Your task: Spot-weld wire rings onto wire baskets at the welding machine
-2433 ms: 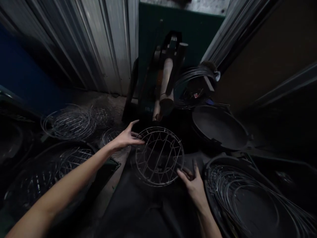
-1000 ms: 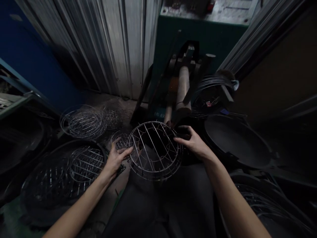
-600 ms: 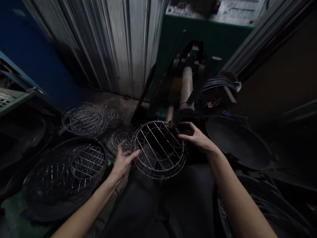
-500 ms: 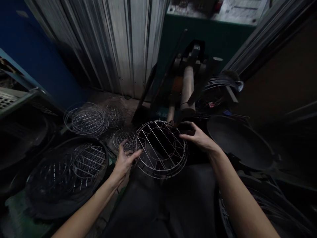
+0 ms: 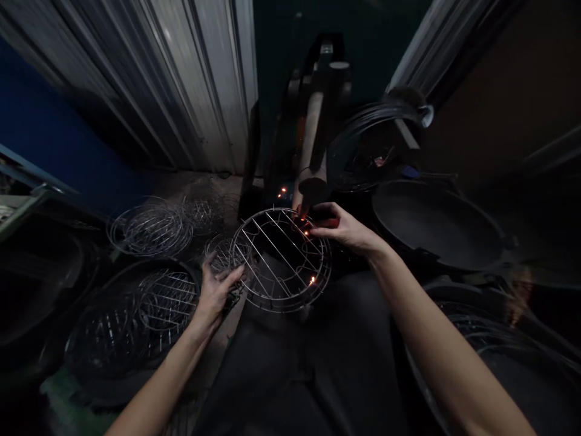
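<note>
Between my hands is a round wire rack [image 5: 267,257] with parallel bars inside double rings. My left hand [image 5: 218,289] grips its left rim between thumb and fingers. At the upper right rim, my right hand [image 5: 347,229] pinches the rack; its fingertips are close to the welding machine's electrode [image 5: 305,203]. The rack's far edge sits at the electrode, where orange sparks [image 5: 303,219] glow. Another spark shows on the rack's right side.
Left on the floor lie piles of wire rings [image 5: 154,230] and a dark tub [image 5: 109,387] holding more racks. Dark round pans [image 5: 440,224] stand on the right. Coiled wire [image 5: 376,118] hangs beside the machine. A corrugated metal wall [image 5: 195,79] rises behind.
Sparks have appeared at the electrode and around the rack. The electrode arm now meets the rack's far rim. My view has shifted, and both hands still hold the rack.
</note>
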Motion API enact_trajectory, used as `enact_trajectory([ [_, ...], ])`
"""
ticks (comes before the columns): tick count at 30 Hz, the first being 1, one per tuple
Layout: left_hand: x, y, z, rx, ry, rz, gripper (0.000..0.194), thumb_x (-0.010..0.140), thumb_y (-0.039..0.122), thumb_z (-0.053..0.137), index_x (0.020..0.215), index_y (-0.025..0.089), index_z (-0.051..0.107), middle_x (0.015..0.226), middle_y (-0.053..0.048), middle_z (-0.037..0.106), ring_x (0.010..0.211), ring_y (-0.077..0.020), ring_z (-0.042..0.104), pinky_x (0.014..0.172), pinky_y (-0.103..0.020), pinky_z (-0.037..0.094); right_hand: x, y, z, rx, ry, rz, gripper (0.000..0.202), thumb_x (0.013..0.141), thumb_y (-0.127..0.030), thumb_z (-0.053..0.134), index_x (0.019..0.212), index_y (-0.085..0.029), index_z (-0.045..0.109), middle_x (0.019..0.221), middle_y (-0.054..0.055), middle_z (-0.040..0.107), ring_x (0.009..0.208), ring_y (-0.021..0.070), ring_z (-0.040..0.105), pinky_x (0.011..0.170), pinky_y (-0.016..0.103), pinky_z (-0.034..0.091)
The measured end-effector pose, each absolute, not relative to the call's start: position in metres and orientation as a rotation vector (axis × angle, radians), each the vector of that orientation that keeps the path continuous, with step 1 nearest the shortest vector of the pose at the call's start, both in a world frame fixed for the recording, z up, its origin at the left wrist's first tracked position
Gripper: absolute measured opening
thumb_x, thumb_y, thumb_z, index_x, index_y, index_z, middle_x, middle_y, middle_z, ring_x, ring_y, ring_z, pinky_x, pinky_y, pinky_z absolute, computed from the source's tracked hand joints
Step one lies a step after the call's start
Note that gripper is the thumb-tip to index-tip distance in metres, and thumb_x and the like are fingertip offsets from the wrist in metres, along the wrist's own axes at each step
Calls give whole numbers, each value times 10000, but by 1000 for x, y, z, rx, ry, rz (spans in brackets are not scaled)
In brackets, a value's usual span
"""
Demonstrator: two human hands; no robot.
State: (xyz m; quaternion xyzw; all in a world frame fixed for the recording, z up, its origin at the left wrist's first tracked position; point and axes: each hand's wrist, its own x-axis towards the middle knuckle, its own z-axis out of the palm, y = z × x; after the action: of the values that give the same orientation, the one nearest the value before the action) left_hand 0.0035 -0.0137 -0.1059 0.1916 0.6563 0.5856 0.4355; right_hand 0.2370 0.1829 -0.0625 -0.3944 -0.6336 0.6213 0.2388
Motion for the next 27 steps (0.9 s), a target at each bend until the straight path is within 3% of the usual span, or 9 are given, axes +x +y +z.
enact_trajectory([
  [3, 5, -12, -104, 492, 1626, 1425, 949, 642, 371, 776, 1371, 281, 176, 861, -23, 662, 724, -170, 691, 707, -297, 538, 237, 183, -58, -1040, -1747, 1659, 621, 585, -316, 809, 1116, -208, 507, 1054, 54, 634, 948, 207, 620, 881, 388, 504],
  [6, 2, -13, -106, 529, 1602, 1410, 953, 655, 364, 768, 1379, 283, 154, 866, -27, 662, 731, -164, 688, 724, -302, 532, 239, 177, -57, -1077, -1686, 1670, 724, 575, -324, 814, 1197, -208, 460, 1030, 63, 645, 951, 222, 625, 855, 393, 516],
  [13, -33, -54, -116, 611, 1678, 1293, 1097, 551, 261, 834, 1416, 293, 160, 897, 1, 627, 714, -119, 666, 765, -269, 509, 256, 97, -119, -1240, -1538, 1894, 1177, 569, -386, 839, 1455, -269, 73, 1000, 86, 652, 1023, 254, 616, 908, 461, 477],
  [16, -39, -76, -115, 540, 1510, 1250, 927, 573, 256, 824, 1362, 213, 338, 897, -38, 658, 713, -140, 670, 744, -269, 516, 269, 45, -155, -1299, -1300, 1929, 1266, 567, -439, 832, 1456, -325, -63, 1087, 98, 636, 1088, 259, 590, 962, 479, 431],
  [20, -37, -89, -117, 290, 1318, 1184, 495, 600, 271, 812, 1018, 84, 622, 798, -99, 697, 699, -168, 674, 750, -290, 525, 282, -3, -187, -1323, -1165, 1988, 1225, 618, -481, 786, 1437, -374, -119, 1149, 101, 618, 1137, 269, 560, 987, 500, 402],
  [23, -28, -91, -114, 243, 1261, 1171, 384, 612, 246, 808, 919, 84, 645, 789, -110, 709, 689, -171, 678, 720, -289, 532, 291, -15, -200, -1301, -1199, 1998, 1211, 638, -520, 754, 1424, -396, -160, 1196, 110, 593, 1177, 273, 525, 1005, 514, 383],
  [27, -13, -81, -80, 424, 1144, 1163, 405, 653, 231, 782, 995, 86, 622, 820, -112, 714, 701, -175, 686, 702, -287, 535, 314, -2, -184, -1287, -1370, 2013, 1313, 551, -587, 774, 1422, -390, -188, 1186, 112, 605, 1188, 296, 510, 1009, 530, 380],
])
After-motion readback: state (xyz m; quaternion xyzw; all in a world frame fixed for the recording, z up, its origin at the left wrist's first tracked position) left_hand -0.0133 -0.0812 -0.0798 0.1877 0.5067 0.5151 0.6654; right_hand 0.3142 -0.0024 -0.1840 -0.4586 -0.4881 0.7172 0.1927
